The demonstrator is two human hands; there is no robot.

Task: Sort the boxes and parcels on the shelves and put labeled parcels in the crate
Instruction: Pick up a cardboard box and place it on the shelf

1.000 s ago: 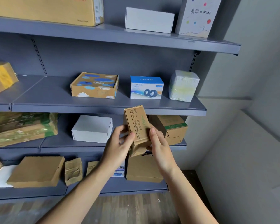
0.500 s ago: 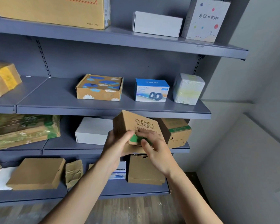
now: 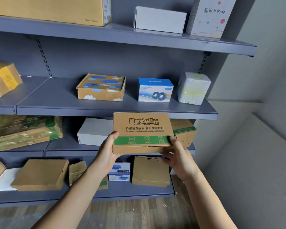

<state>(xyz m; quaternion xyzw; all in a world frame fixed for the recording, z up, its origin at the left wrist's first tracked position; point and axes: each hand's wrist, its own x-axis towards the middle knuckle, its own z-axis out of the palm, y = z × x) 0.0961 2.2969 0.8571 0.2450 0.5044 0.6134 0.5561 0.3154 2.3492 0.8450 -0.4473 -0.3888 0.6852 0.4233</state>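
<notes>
I hold a flat brown cardboard box (image 3: pixel 142 128) with a green stripe and printed text in front of the grey shelves (image 3: pixel 116 109), its printed face turned toward me. My left hand (image 3: pixel 106 152) grips its left edge, thumb on the front. My right hand (image 3: pixel 178 156) grips its lower right corner, fingers curled underneath. No crate is in view.
On the shelves: a blue-painted box (image 3: pixel 101 87), a speaker box (image 3: pixel 155 90), a wrapped white cube (image 3: pixel 194 88), a white box (image 3: pixel 94 132), a green-taped carton (image 3: pixel 183 131), flat brown parcels (image 3: pixel 40 174) below. A wall stands close on the right.
Both hands have turned the box from end-on to flat, so that its printed front faces me, and have shifted from its middle to its two sides.
</notes>
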